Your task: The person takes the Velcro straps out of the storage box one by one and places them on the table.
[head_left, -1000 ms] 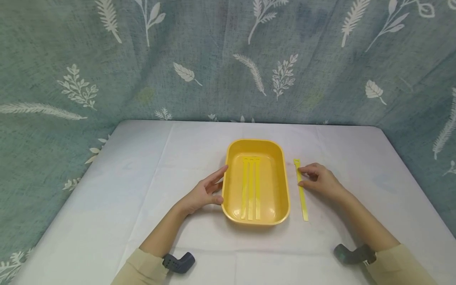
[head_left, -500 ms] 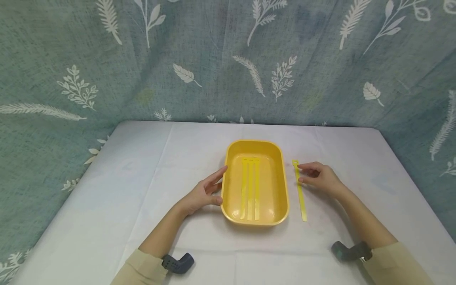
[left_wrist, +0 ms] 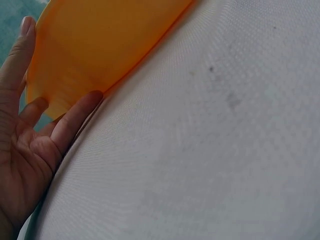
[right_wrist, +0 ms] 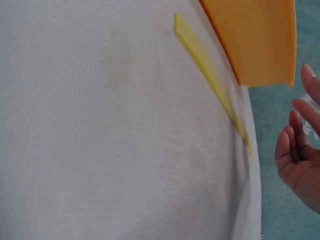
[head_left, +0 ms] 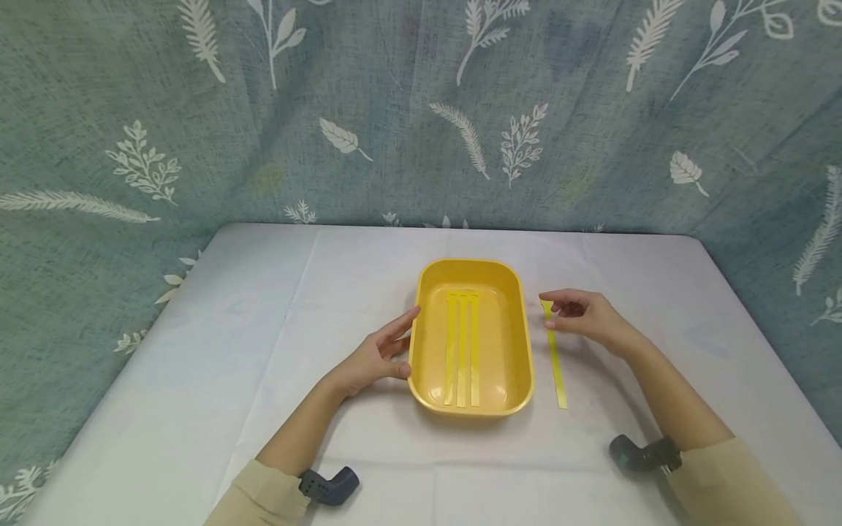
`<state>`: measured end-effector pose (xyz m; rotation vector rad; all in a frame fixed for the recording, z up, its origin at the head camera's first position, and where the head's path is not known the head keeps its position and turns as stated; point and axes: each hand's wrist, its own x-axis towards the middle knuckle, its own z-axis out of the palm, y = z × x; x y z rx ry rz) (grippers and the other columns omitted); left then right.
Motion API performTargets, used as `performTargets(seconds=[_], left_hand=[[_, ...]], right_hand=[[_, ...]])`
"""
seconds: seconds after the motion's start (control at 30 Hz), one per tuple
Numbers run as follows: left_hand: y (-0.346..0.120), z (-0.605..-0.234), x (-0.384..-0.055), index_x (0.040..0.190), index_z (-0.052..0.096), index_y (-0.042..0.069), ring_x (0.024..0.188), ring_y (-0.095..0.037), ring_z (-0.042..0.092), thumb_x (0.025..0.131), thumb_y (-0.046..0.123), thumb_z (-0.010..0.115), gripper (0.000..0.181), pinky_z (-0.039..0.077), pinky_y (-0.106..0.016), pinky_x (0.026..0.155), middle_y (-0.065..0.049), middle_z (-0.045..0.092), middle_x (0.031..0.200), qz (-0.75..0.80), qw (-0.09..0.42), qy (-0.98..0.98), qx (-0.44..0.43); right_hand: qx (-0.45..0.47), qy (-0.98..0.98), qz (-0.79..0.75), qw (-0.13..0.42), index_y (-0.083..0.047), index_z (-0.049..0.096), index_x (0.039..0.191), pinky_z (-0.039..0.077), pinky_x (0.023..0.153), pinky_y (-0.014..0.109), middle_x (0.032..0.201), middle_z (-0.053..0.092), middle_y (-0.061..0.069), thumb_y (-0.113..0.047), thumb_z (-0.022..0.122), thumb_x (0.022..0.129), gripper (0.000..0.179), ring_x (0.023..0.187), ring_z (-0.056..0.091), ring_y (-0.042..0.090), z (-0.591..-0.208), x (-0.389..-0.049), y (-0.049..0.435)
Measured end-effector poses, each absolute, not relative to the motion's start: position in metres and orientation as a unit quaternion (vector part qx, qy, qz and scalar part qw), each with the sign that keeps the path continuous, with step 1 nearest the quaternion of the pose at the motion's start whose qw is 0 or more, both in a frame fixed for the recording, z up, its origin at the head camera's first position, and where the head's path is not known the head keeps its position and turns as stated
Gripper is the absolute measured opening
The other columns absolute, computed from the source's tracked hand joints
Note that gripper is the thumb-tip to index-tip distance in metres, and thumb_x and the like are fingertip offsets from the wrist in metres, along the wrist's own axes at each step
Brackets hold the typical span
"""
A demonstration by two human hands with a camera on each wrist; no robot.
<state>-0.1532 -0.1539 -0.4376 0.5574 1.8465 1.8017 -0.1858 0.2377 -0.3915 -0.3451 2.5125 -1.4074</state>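
A yellow rectangular tray (head_left: pixel 505 343) stands on the white cloth with 3 flat yellow strips (head_left: pixel 463 351) lying side by side in it. My left hand (head_left: pixel 371 361) touches the tray's left wall, fingers spread; the left wrist view has the fingertips against the wall (left_wrist: pixel 115 40). Right of the tray lies another yellow strip (head_left: pixel 556 369), broader at its far end. Over that end hovers my right hand (head_left: pixel 592 319), thumb and index finger parted. In the right wrist view, the right hand (right_wrist: pixel 302 167) is apart from the strip (right_wrist: pixel 205 65).
The white-covered table (head_left: pixel 329 285) reaches back to a green leaf-patterned curtain (head_left: pixel 395 109). A dark wrist device (head_left: pixel 329 486) is worn at the left cuff, and a similar device (head_left: pixel 641 453) at the right.
My right hand has shifted from the middle of the loose strip up over its far end, the thumb and index finger parting. The left hand and tray stay put.
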Motion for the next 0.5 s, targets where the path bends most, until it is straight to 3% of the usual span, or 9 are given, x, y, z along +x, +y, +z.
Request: performTargets(seconds=[0.23, 0.5], left_hand=[[-0.154, -0.437, -0.153, 0.152, 0.021, 0.025, 0.141, -0.029, 0.027, 0.075, 0.034, 0.080, 0.098, 0.039, -0.037, 0.105, 0.002, 0.016, 0.158, 0.661, 0.246, 0.678, 0.206], [-0.154, -0.437, -0.153, 0.152, 0.021, 0.025, 0.142, -0.029, 0.026, 0.074, 0.033, 0.080, 0.098, 0.038, -0.038, 0.106, 0.002, 0.016, 0.158, 0.662, 0.248, 0.677, 0.204]], right_hand=[[-0.122, 0.849, -0.499, 0.122, -0.002, 0.058, 0.127, 0.048, 0.071, 0.017, 0.102, 0.052, 0.021, -0.013, 0.076, 0.081, 0.051, 0.086, 0.050, 0.015, -0.375, -0.192, 0.230], [-0.137, 0.849, -0.493, 0.132, -0.005, 0.058, 0.127, 0.048, 0.070, 0.018, 0.099, 0.052, 0.017, -0.020, 0.078, 0.079, 0.054, 0.085, 0.049, 0.018, -0.354, -0.200, 0.219]])
